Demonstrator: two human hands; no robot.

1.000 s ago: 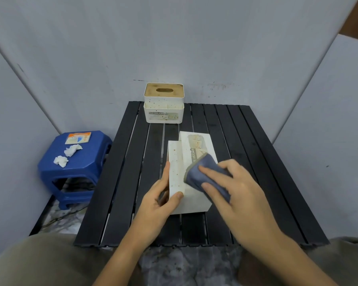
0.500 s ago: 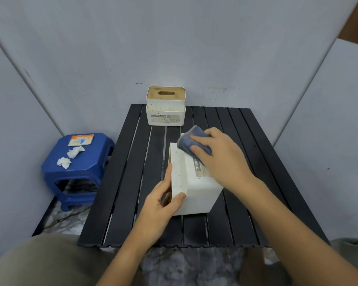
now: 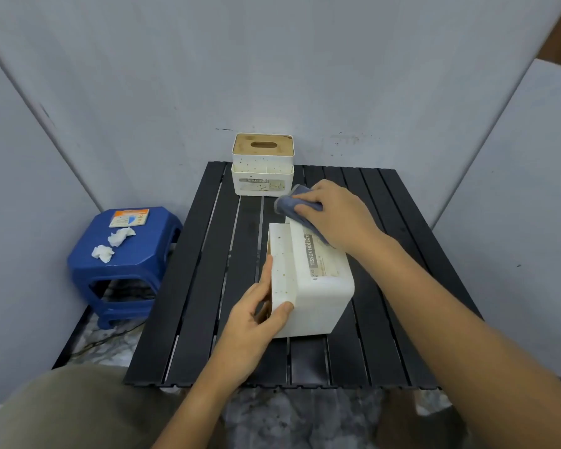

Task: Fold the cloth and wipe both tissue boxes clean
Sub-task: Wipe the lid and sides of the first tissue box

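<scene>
**Wiping box one, box two waiting at the back**

From my remote seat: the near box lies on its side mid-table, long axis running away from me. My right hand sits at its far end, fingers curled over the folded cloth, pressing it on the top far edge. My left hand braces the near left corner, thumb on top, fingers wrapped around the side.

The far box stands upright at the table's back edge, just beyond the cloth and slightly left. So the right hand is clearly the nearer one; I'd guess a short reach forward gets the cloth there once this box is done.
</scene>
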